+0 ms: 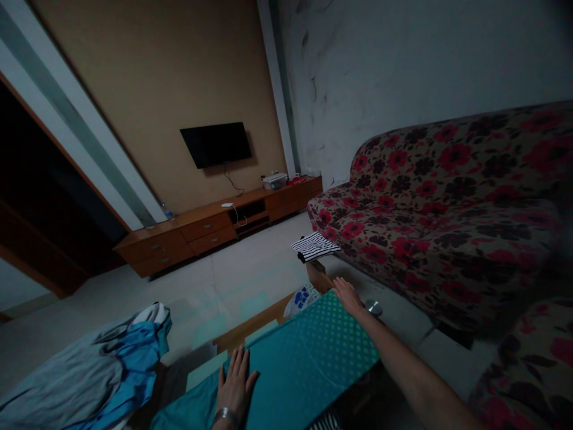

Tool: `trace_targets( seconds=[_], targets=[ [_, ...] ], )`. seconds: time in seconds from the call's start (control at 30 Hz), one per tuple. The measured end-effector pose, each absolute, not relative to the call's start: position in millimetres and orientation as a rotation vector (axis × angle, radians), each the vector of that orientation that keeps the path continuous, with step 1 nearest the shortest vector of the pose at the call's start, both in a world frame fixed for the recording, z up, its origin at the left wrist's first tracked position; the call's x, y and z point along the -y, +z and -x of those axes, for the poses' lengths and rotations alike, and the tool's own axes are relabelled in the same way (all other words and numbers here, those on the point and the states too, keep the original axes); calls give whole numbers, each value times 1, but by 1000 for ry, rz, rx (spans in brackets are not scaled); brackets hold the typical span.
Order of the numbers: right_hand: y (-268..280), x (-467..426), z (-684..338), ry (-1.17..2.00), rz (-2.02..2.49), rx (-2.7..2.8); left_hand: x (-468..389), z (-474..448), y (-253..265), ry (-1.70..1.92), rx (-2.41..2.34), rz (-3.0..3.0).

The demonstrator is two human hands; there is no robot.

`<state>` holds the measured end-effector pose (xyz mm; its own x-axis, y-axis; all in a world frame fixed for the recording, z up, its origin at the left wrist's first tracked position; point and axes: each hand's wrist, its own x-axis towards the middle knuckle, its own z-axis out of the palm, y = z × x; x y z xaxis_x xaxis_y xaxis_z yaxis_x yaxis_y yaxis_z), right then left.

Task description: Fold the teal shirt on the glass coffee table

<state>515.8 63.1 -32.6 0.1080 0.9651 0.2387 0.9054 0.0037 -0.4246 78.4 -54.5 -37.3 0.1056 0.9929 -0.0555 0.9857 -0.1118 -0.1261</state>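
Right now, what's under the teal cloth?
A table shows at the teal cloth's far edge, with a white-and-blue bag poking out. Both hands, left hand and right hand, press flat on top. The rest underneath is covered.

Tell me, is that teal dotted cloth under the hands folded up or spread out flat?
Spread flat: the teal dotted cloth lies smooth across the surface, with the left hand and right hand pressed open on it.

Two bare hands rest palm down on a teal garment [304,364]. The left hand [235,382] lies flat on the garment's near left part, fingers together and pointing away, a metal bangle [225,414] around the wrist. The right hand [348,297] presses on the garment's far right corner, fingers spread, its bare forearm stretched out straight from the lower right.
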Motion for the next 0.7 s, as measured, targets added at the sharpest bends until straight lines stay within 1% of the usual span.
trace_targets(
  seconds=[0.1, 0.2, 0.33, 0.43, 0.5, 0.57, 0.63, 0.7],
  targets=[
    [-27, -31, -522, 84, 2059, 1630, 55, -79, -34, 195, 2058, 2295],
    [-30, 19, -521, 34, 2234, 1507, 56, -80, -32, 179, 2059, 2306],
    [-37, 85, -516, 6, 2400, 1544, 60, -83, -30, 150, 2080, 2318],
    [-38, 112, -517, -32, 2470, 1582, 65, -84, -30, 122, 2094, 2330],
    [-38, 116, -521, 74, 2480, 1596, 68, -84, -30, 93, 2082, 2345],
    [-40, 112, -529, 260, 2437, 1602, 71, -84, -31, 69, 2077, 2356],
    [-45, 103, -540, 453, 2335, 1614, 73, -83, -32, 49, 2093, 2364],
    [-52, 94, -550, 581, 2220, 1587, 75, -82, -33, 30, 2110, 2377]
  ],
)
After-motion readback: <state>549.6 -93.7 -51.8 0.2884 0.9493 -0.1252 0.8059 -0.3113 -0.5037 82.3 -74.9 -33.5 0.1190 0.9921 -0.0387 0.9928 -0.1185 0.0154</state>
